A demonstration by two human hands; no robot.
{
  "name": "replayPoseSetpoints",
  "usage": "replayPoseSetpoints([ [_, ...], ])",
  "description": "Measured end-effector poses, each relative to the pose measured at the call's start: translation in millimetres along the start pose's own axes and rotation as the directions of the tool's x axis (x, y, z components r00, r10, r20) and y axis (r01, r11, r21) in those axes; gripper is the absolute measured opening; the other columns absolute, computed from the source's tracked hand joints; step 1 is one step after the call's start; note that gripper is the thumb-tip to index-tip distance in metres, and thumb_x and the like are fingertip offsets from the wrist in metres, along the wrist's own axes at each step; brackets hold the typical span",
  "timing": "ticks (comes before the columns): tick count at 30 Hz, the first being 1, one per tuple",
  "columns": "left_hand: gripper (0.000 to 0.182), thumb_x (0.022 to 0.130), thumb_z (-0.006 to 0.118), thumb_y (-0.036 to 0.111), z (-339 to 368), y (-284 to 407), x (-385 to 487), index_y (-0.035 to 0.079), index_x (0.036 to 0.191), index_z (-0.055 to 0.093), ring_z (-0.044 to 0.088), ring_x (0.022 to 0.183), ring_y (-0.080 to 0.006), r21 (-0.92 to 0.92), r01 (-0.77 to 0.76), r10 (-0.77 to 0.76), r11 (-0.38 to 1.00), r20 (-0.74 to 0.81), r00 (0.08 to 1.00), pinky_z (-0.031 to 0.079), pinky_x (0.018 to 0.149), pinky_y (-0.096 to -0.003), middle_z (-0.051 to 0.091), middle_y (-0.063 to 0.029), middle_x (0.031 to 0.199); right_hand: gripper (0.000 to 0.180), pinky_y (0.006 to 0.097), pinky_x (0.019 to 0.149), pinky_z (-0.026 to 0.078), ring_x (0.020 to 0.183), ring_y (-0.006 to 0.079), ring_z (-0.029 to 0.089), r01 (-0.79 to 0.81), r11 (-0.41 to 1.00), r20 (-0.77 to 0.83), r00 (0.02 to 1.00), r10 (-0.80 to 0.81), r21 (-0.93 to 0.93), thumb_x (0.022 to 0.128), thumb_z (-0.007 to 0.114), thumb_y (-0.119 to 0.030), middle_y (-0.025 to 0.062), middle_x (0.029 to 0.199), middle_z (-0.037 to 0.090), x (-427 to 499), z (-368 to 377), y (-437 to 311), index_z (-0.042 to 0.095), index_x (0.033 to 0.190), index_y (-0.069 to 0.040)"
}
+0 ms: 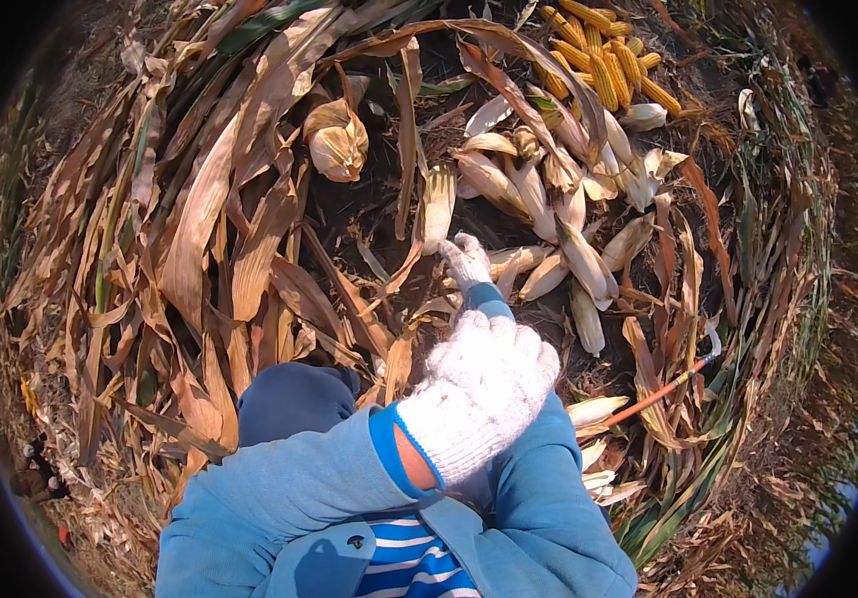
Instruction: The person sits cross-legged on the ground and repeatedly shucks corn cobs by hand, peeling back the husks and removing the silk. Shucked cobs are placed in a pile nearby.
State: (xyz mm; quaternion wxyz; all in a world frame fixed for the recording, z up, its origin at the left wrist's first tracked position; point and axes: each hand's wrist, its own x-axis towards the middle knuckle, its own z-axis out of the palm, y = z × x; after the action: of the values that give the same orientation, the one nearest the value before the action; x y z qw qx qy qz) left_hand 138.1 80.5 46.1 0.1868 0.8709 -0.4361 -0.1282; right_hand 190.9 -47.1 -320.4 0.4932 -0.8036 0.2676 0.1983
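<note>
My left hand [485, 389], in a white knitted glove with a blue cuff, crosses in front of my body. Its fingers are curled over the blue right sleeve [490, 300] at the forearm. Beyond it, my right hand [466, 260], also gloved in white, points forward with its fingers apart and nothing visible in them. The fingertips are beside the lower end of a husked corn ear [439, 205]; whether they touch it is unclear. To the right of that hand lie several pale husks and ears in husk [582, 261].
Bare yellow corn cobs [608, 63] are piled at the upper right. Dry corn stalks and leaves [201, 224] cover the left side. One closed ear in husk [337, 146] rests among them. A thin orange-handled tool [657, 395] with a pale curved end lies at the right.
</note>
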Motion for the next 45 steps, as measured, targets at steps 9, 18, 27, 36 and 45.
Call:
replayPoseSetpoints([
  [9,0.035,0.081,0.059,0.020,-4.5,-4.6,-4.4,0.000,0.109,0.062,0.063,0.086,-0.0264,-0.117,-0.016,0.025,0.993,0.078,0.997,0.048,0.074,-0.0410,0.061,-0.0135,0.091,0.079,0.0447,0.101,0.049,0.117,0.0404,0.062,-0.177,0.958,-0.087,0.983,0.161,-0.227,0.069,0.079,-0.058,0.0274,0.120,0.065,43.1,48.0,-31.6,0.059,0.118,0.000],
  [18,0.032,0.080,0.060,0.018,-7.0,13.3,-8.1,0.002,0.108,0.063,0.063,0.090,-0.0281,-0.073,-0.034,0.033,0.997,-0.016,0.999,0.049,0.078,-0.0410,0.062,-0.0133,0.093,0.044,0.0302,0.072,0.050,0.087,0.0156,0.062,-0.387,0.684,0.460,0.884,0.085,0.618,0.090,0.071,-0.031,0.0016,0.103,0.066,-80.0,-21.0,4.0,0.061,0.124,-0.007],
  [27,0.054,0.080,0.075,0.031,19.9,41.6,-30.3,0.007,0.126,0.058,0.060,0.111,-0.0374,-0.278,0.024,-0.077,0.960,-0.180,0.981,0.047,0.097,-0.0476,0.060,-0.0180,0.121,0.070,0.0336,0.088,0.052,0.103,0.0185,0.062,-0.160,0.628,0.403,0.876,-0.265,0.761,0.081,0.080,-0.037,0.0060,0.119,0.064,-243.1,-165.9,-36.1,0.053,0.136,-0.003],
  [36,0.055,0.094,0.067,0.039,57.4,63.7,-56.8,0.001,0.132,0.055,0.063,0.109,-0.0242,-0.963,0.270,-0.124,0.013,0.266,0.956,0.052,0.096,-0.0368,0.064,-0.0140,0.120,0.059,0.0462,0.084,0.059,0.100,0.0274,0.068,-0.039,0.657,0.237,0.947,-0.216,0.753,0.085,0.076,-0.033,0.0137,0.116,0.067,-411.2,-147.0,21.3,0.055,0.131,-0.002],
  [45,0.052,0.094,0.070,0.023,130.2,112.5,-199.1,0.001,0.137,0.051,0.063,0.103,-0.0161,-0.906,0.327,-0.094,-0.269,0.363,0.927,0.053,0.092,-0.0325,0.064,-0.0094,0.121,0.058,0.0363,0.088,0.056,0.098,0.0196,0.067,0.060,0.807,0.062,0.991,-0.119,0.588,0.094,0.067,-0.048,0.0108,0.110,0.069,-521.9,-56.4,58.9,0.059,0.126,-0.001],
])
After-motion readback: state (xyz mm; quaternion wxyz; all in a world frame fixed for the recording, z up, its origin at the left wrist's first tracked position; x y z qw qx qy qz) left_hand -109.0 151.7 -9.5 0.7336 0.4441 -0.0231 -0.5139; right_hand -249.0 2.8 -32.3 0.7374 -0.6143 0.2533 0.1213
